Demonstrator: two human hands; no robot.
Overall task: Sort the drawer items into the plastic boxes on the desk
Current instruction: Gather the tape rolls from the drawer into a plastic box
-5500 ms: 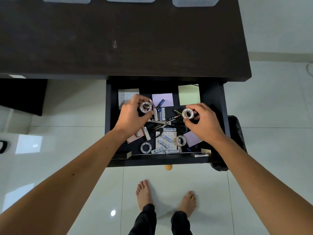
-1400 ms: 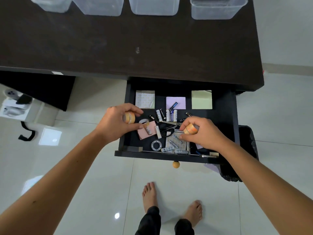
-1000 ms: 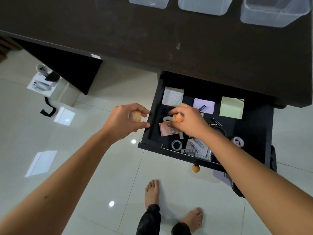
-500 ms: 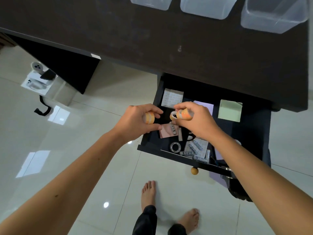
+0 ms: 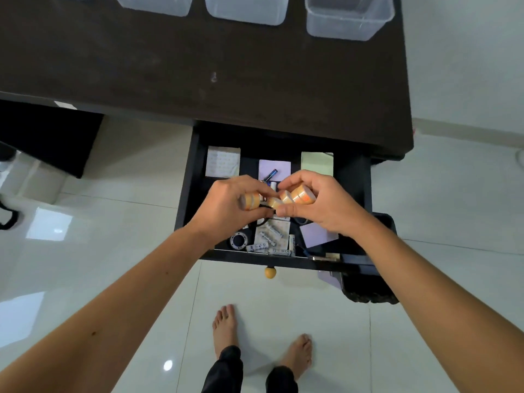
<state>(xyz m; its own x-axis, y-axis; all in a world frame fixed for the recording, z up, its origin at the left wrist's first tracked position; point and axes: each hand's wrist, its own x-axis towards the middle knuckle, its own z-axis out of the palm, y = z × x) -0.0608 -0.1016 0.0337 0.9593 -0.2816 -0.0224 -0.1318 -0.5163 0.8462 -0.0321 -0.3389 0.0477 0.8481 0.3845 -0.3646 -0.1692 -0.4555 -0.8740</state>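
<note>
Both hands meet above the open black drawer (image 5: 189, 177). My left hand (image 5: 226, 209) grips an orange-tinted tape roll (image 5: 250, 200). My right hand (image 5: 326, 208) pinches several more tape rolls (image 5: 297, 196) lined up side by side, and its thumb touches the left hand's fingers. In the drawer lie another tape roll (image 5: 239, 240), batteries (image 5: 270, 235), a blue battery (image 5: 270, 175) and sticky-note pads: white (image 5: 223, 161), purple (image 5: 280, 167), green (image 5: 317, 163). Clear plastic boxes (image 5: 348, 19) stand in a row on the desk's far side.
The dark desk (image 5: 198, 66) spans the top of the view. A black waste bin (image 5: 368, 290) stands under the drawer's right corner. The drawer's orange knob (image 5: 270, 272) sticks out toward my bare feet (image 5: 225, 327) on the glossy white tile floor.
The hands came together over the drawer's middle, each still holding tape rolls. The view swung right, so the drawer now sits central.
</note>
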